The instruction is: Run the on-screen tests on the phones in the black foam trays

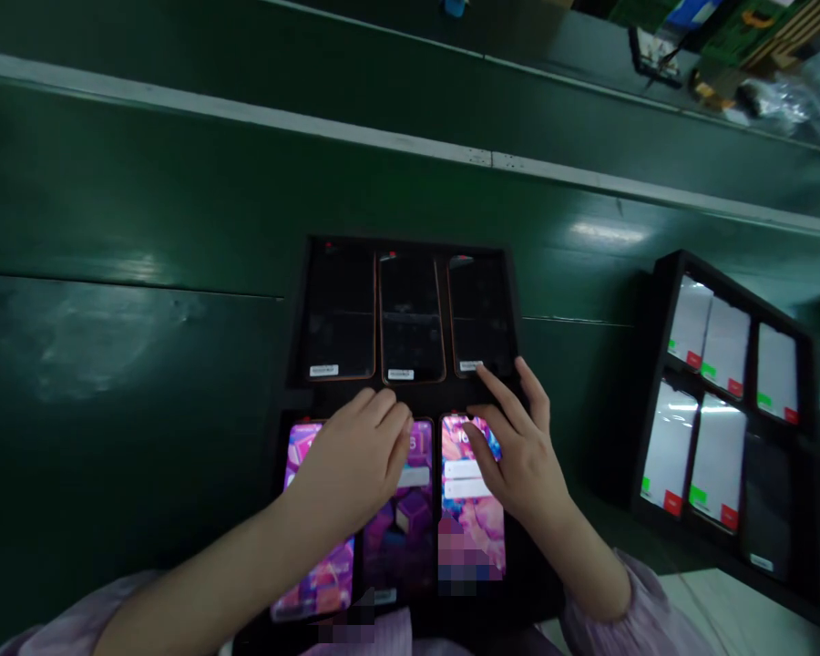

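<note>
A black tray (293,399) holds two rows of smartphones in front of me. In the far row lie three dark-screened phones: the left phone (342,310), the middle phone (411,314) and the right phone (482,310), each with a white label. The near row's left phone (324,579), middle phone (400,542) and right phone (475,510) have lit, colourful screens. My left hand (355,456) is closed over the top of the near left and middle phones, its fingertips hidden. Fingers apart, my right hand (519,456) reaches over the near right phone's upper edge.
On the right a second black tray (646,428) holds several phones, most with white screens bearing green and red boxes, and one dark phone (765,506). Pale rails (246,114) cross the green surface (109,191). Clear plastic wrap (785,100) lies at the far right.
</note>
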Demonstrator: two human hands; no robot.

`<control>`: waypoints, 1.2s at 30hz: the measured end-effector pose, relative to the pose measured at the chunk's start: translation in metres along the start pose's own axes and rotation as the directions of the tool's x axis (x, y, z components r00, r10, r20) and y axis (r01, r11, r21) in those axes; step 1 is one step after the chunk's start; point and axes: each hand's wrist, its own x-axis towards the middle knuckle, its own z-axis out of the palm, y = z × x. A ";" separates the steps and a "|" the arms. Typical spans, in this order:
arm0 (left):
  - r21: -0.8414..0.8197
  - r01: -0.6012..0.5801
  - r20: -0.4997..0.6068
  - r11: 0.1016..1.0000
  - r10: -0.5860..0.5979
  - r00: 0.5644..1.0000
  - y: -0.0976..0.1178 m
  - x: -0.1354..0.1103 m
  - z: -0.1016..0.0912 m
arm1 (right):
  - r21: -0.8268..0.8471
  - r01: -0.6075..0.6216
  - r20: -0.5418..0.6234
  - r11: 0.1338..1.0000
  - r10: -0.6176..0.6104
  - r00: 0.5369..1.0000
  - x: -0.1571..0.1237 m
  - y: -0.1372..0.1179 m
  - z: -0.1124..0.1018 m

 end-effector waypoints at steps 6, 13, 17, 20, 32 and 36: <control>-0.086 0.219 -0.027 0.972 -0.222 0.975 -0.016 -0.006 -0.017 | 0.005 -0.102 -0.024 0.995 0.102 0.995 -0.004 0.003 -0.010; 0.183 0.664 0.012 0.725 -0.677 0.736 -0.059 0.045 -0.009 | -0.016 -0.123 0.109 0.992 0.124 0.986 0.063 -0.003 0.018; 0.214 0.696 0.023 0.686 -0.715 0.698 -0.057 0.063 -0.009 | -0.032 -0.157 0.144 0.987 0.160 0.977 0.078 -0.005 0.029; 0.221 0.698 -0.006 0.681 -0.715 0.699 -0.062 0.073 -0.009 | -0.018 -0.165 0.143 0.986 0.166 0.976 0.081 0.000 0.032; 0.213 0.710 -0.076 0.671 -0.713 0.697 -0.064 0.082 -0.004 | 0.078 -0.121 0.150 0.990 0.109 0.983 0.090 0.001 0.037; 0.155 0.663 -0.145 0.733 -0.647 0.749 -0.071 0.071 -0.001 | 0.033 -0.177 0.071 0.984 0.174 0.982 0.086 0.007 0.029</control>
